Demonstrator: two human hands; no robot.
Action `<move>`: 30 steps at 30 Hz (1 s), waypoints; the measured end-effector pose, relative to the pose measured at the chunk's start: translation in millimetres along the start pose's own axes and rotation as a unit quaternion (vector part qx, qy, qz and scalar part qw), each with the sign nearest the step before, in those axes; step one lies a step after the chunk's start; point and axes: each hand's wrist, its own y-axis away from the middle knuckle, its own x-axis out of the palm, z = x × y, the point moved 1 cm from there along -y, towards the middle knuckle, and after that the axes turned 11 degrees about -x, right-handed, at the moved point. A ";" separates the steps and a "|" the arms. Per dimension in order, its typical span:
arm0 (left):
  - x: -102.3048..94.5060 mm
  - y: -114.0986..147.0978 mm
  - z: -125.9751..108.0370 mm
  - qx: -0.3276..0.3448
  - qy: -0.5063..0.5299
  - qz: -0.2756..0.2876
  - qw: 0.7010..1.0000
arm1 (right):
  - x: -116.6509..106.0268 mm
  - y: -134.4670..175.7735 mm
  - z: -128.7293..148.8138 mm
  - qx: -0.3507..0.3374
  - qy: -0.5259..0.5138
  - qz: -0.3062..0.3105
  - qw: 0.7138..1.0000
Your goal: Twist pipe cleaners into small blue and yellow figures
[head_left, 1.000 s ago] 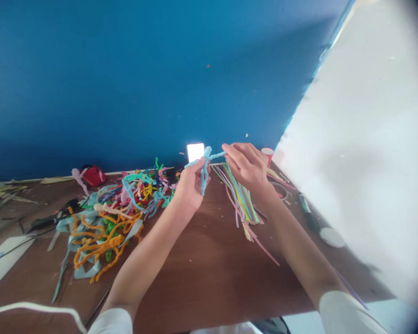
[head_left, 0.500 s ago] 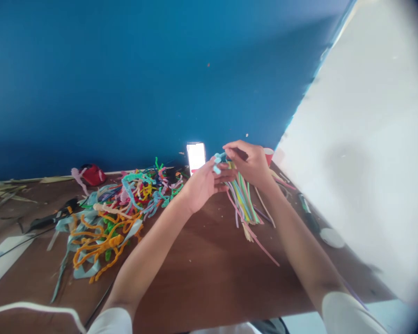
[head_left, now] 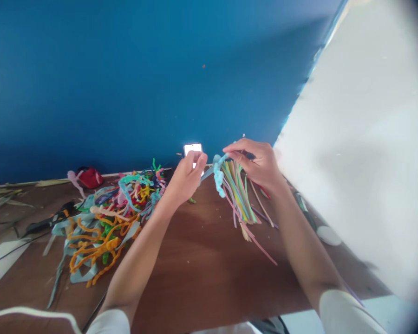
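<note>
A light-blue fuzzy pipe cleaner [head_left: 218,176], twisted into a knotted shape, hangs above the table between my hands. My right hand [head_left: 259,162] pinches its upper end between thumb and fingertips. To the left, my left hand [head_left: 188,176] is closed with thumb against fingers, on a flat grey-blue strip [head_left: 206,173] that runs to the pipe cleaner. Where the strip joins the pipe cleaner is too small to make out. Below my right hand a bundle of pastel strips [head_left: 242,197] in yellow, green, pink and lilac lies on the table.
A lit phone [head_left: 192,148] leans on the blue wall behind my left hand. On the left lies a tangled heap of coloured pipe cleaners [head_left: 101,246], with a red item [head_left: 90,177] behind. A marker [head_left: 304,208] and a white disc [head_left: 329,235] sit by the right-hand white wall.
My left hand has moved left, away from my right hand, drawing out the grey-blue strip. The twisted blue pipe cleaner now hangs in view. My right hand keeps its pinch.
</note>
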 end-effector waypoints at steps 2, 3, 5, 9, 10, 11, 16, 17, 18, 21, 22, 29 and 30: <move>0.9 1.3 -0.9 -0.041 0.033 0.111 0.992 | 1.3 0.3 4.9 0.002 0.008 -0.021 1.000; 1.8 3.1 -2.2 -0.056 0.059 0.164 0.983 | 2.1 0.2 7.3 0.002 0.009 -0.025 1.000; 3.7 7.1 -5.8 -0.062 0.093 0.223 0.968 | 3.6 -0.1 11.2 0.001 0.004 -0.024 1.000; 7.8 9.7 -8.9 -0.018 0.123 0.192 0.974 | 5.4 -0.7 14.1 -0.003 0.000 -0.011 1.000; 8.9 8.9 -8.1 -0.010 0.130 0.171 0.977 | 5.4 -0.7 14.0 -0.002 0.000 -0.010 1.000; 10.1 7.6 -6.9 -0.002 0.141 0.153 0.978 | 5.5 -0.7 14.0 0.002 -0.001 -0.010 1.000; 16.1 3.9 -2.4 -0.005 0.200 0.106 0.974 | 8.0 -1.4 17.9 0.021 -0.024 -0.010 0.999; 17.1 4.3 -2.7 -0.009 0.205 0.097 0.974 | 9.2 -1.7 19.5 0.024 -0.032 -0.008 0.999; 17.9 5.1 -3.6 -0.010 0.208 0.089 0.974 | 10.5 -1.9 21.0 0.028 -0.039 -0.007 0.999; 18.7 7.9 -7.6 0.002 0.207 0.072 0.976 | 13.7 -2.3 24.1 0.029 -0.046 -0.014 0.998; 18.5 8.6 -8.7 0.008 0.205 0.067 0.976 | 14.3 -2.2 24.4 0.028 -0.044 -0.018 0.998; 14.3 8.3 -7.0 0.054 0.126 0.025 0.990 | 15.2 -2.7 21.0 0.067 -0.059 -0.016 0.996; 13.6 8.4 -6.4 0.070 0.075 -0.002 0.995 | 15.8 -2.9 20.5 0.081 -0.069 -0.010 0.994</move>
